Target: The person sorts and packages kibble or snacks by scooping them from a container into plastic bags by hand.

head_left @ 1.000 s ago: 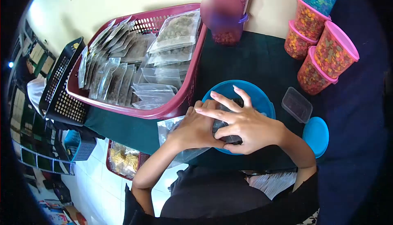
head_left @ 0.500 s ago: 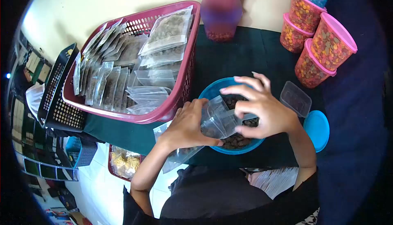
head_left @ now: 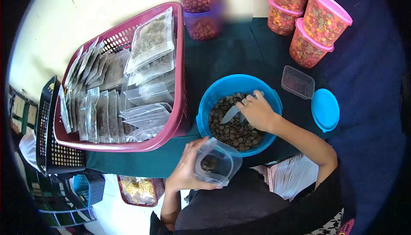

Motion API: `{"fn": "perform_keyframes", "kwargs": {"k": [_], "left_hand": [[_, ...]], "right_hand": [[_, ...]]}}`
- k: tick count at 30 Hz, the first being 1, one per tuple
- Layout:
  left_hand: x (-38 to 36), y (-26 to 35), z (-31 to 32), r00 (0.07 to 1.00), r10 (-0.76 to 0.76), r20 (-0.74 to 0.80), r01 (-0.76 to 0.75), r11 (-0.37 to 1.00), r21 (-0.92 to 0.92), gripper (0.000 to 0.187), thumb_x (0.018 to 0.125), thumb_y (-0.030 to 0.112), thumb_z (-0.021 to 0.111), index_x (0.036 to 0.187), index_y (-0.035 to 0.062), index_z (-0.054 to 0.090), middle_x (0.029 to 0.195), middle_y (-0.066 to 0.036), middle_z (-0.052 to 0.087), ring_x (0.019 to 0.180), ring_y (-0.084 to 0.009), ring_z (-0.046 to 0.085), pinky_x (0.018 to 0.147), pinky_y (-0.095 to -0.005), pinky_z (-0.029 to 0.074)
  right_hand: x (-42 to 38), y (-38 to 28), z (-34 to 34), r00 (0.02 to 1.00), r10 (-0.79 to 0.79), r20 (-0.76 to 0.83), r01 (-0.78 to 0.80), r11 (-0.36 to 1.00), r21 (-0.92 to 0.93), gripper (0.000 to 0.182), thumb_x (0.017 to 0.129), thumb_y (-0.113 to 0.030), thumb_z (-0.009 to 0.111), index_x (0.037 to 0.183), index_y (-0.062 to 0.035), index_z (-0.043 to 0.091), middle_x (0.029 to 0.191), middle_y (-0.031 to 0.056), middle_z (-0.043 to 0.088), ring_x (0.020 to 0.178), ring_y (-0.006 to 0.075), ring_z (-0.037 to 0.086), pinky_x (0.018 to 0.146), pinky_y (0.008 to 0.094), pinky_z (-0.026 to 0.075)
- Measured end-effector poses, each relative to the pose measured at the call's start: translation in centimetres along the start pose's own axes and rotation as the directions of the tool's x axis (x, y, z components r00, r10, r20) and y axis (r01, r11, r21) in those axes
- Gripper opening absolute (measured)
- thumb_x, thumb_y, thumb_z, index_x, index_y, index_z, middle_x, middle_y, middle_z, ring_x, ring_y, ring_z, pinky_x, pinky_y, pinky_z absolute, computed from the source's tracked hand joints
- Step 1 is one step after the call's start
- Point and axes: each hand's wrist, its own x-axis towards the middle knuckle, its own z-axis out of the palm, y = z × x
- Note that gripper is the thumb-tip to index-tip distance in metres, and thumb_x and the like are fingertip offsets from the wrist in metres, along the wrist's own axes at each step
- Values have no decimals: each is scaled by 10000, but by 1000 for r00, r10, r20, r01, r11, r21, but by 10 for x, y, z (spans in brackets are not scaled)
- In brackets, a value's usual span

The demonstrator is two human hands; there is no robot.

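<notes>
My left hand (head_left: 187,168) is closed around a clear plastic pouch (head_left: 233,160) in front of the blue tub. The pouch's mouth gapes upward, and a few dark pieces (head_left: 208,163) show inside. My right hand (head_left: 255,112) reaches into the blue tub (head_left: 207,90), fingers closed on a translucent plastic scoop (head_left: 230,115). Its edge rests among small dark brown, roundish pieces (head_left: 234,137); part of the scoop is hidden by my fingers.
Left of the tub, a maroon basket (head_left: 182,76) holds many filled clear pouches (head_left: 152,42). Pink-lidded tubs (head_left: 321,19) are stacked at back right. A clear container (head_left: 298,82) and blue lid (head_left: 325,110) lie right. A paper stack (head_left: 295,177) sits near my lap.
My left hand has drawn the pouch from above the tub toward me, its mouth now open upward. My right hand has left the pouch and gone down into the tub. The view has shifted.
</notes>
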Motion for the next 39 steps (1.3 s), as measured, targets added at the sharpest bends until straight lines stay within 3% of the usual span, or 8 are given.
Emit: {"fn": "perform_keyframes", "kwargs": {"k": [8,13,15,19,21,30,33,39], "left_hand": [[11,-11,6,994,15,110,-14,1000,-10,1050,360,310,817,1222,21,291,1117,-177,387,1046,-302,394,884,-380,322],[13,-12,2,990,19,142,-14,999,-35,1018,390,352,793,1213,13,301,1127,-183,393,1045,-312,391,898,-387,296],[13,-13,0,987,24,161,-17,999,-44,999,412,388,771,1211,9,306,1138,-186,396,1040,-320,393,910,-399,275],[14,-12,0,988,20,155,-16,999,-28,1007,408,406,768,1210,7,307,1135,-184,395,1045,-321,390,910,-405,274],[14,-10,1,989,14,150,-11,1000,-25,1009,407,411,767,1209,6,308,1133,-183,395,1046,-321,389,909,-405,276],[4,2,1,999,34,-29,-35,999,-8,993,394,341,796,1192,-10,320,1103,-188,407,1017,-312,402,872,-384,325],[0,8,2,992,49,-116,-45,998,32,982,394,338,799,1179,-19,329,1086,-190,419,1007,-309,407,860,-375,340],[-3,22,14,962,-122,-245,144,987,73,970,412,352,795,1166,-43,330,1067,-194,436,999,-318,406,865,-372,337]], "right_hand": [[-30,12,-34,976,-65,206,31,986,164,208,663,-131,545,868,-101,524,766,60,577,794,208,530,755,367,306],[-34,3,-25,988,-1,157,-27,984,174,221,690,-183,548,888,-86,538,710,71,575,767,231,545,743,369,320],[-36,3,-38,916,7,401,-101,972,214,176,740,-233,523,835,-85,541,666,84,556,722,239,537,682,354,323],[-31,-1,-34,899,-2,438,-139,947,290,223,753,-232,483,860,-56,566,741,132,574,755,282,553,726,401,349],[-24,0,-11,851,-38,525,-315,762,566,275,790,-248,435,891,-21,554,798,170,574,803,315,542,719,416,374],[-3,20,-12,851,-189,490,-293,603,742,323,828,-251,374,917,13,537,803,191,570,773,322,544,704,402,398],[3,29,-32,906,-192,378,-161,670,725,325,831,-251,378,901,21,540,753,163,570,708,266,553,653,369,411],[12,48,-69,915,-202,350,-151,633,760,303,834,-234,388,888,20,544,728,150,562,679,228,556,625,351,420]]}}
